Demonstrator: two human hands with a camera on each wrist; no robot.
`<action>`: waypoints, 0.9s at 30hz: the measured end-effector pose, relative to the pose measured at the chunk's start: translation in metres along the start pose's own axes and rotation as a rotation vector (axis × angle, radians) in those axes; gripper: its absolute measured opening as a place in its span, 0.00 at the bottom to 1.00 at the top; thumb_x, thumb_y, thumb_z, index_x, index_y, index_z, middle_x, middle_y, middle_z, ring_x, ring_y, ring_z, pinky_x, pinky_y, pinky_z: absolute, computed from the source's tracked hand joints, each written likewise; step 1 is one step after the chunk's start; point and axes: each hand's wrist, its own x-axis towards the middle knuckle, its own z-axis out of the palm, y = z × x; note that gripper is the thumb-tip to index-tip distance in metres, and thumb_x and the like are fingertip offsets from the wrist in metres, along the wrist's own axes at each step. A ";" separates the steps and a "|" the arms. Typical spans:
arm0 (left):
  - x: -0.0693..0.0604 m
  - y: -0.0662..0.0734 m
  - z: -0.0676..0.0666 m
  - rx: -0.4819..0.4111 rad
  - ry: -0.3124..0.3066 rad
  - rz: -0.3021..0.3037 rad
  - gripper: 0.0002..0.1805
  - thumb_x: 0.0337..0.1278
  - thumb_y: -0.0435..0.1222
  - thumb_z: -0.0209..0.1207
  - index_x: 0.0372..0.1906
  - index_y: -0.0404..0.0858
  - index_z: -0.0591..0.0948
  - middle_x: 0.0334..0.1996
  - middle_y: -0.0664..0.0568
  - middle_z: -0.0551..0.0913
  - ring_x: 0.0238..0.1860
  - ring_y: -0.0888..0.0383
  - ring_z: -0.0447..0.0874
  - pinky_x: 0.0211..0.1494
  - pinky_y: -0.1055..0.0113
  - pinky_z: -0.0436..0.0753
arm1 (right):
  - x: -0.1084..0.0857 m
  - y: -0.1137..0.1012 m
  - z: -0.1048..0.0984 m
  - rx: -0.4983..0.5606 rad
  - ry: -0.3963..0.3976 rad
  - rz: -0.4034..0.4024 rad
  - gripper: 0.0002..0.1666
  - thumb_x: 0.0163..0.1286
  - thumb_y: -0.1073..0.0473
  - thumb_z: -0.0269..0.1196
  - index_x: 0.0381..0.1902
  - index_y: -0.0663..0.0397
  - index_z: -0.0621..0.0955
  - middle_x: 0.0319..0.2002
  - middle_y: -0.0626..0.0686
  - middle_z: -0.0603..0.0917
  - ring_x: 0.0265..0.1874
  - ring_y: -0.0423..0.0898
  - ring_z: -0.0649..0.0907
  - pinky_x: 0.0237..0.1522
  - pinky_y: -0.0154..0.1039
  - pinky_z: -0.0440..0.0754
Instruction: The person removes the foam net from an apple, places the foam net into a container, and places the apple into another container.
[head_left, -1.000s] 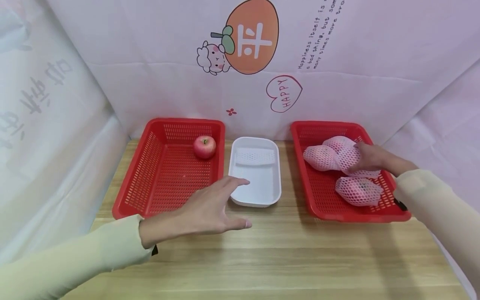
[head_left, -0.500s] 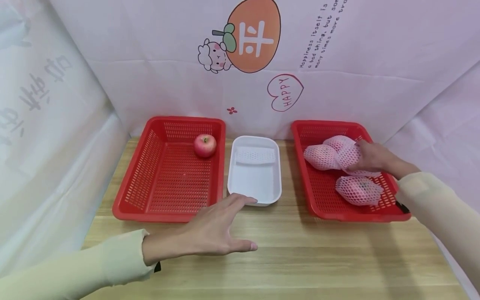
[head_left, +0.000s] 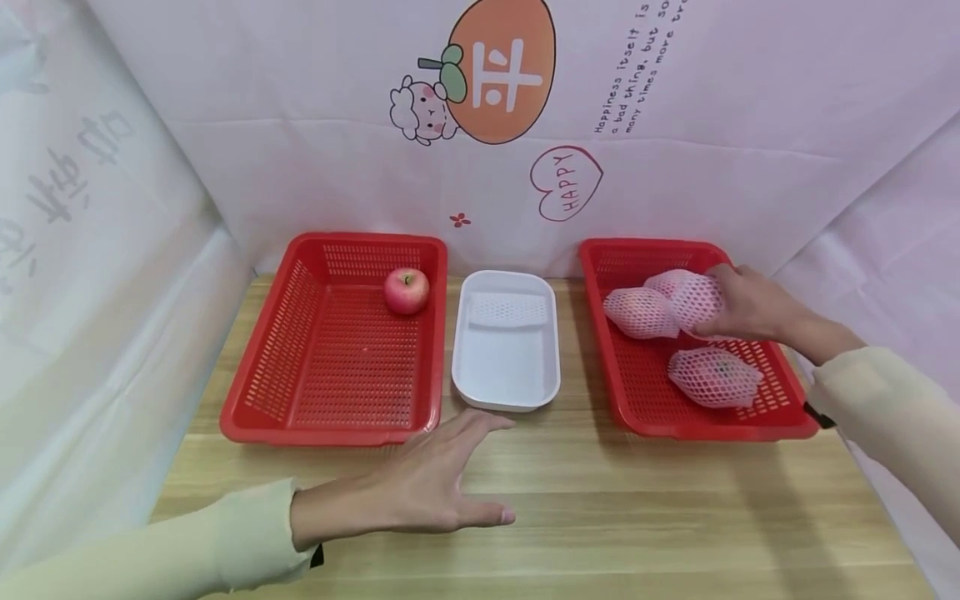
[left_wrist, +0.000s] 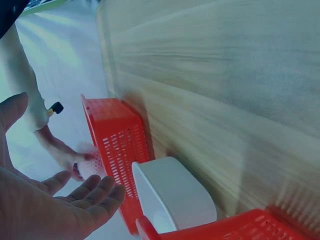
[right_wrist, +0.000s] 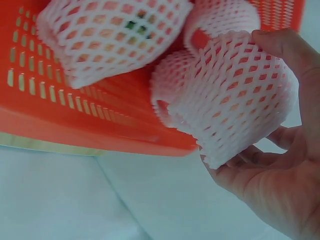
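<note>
My right hand grips an apple in a pink foam net, thumb on one side and fingers curled under it, in the right red basket. Beside it in that basket lie other net-wrapped apples, one behind and one in front. Their stems and skin show only partly through the mesh. Over the table in front of the white tray, my left hand hovers with fingers spread and thumb apart, holding nothing. A bare red apple sits in the left red basket.
A folded white foam net lies at the back of the white tray, which stands between the two baskets. Behind them rises a printed white cloth, and cloth also hangs at both sides. Wooden tabletop stretches in front.
My left hand has drawn back from over the white tray toward the front of the table. My right hand keeps its grip on the wrapped apple and has risen slightly.
</note>
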 end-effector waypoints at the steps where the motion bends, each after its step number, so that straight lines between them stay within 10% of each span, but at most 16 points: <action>1: -0.001 0.000 0.001 -0.011 -0.001 -0.002 0.47 0.53 0.62 0.73 0.76 0.51 0.69 0.69 0.58 0.76 0.70 0.56 0.75 0.69 0.46 0.79 | -0.002 -0.003 -0.003 0.000 0.004 -0.005 0.57 0.54 0.47 0.83 0.67 0.76 0.67 0.52 0.76 0.77 0.48 0.70 0.78 0.42 0.64 0.87; 27: -0.016 -0.018 0.036 -0.141 0.033 -0.046 0.47 0.55 0.62 0.72 0.77 0.49 0.69 0.68 0.61 0.77 0.66 0.54 0.78 0.66 0.47 0.81 | -0.053 -0.169 -0.011 0.026 0.110 -0.374 0.55 0.41 0.51 0.87 0.66 0.56 0.75 0.54 0.57 0.81 0.52 0.54 0.81 0.47 0.54 0.89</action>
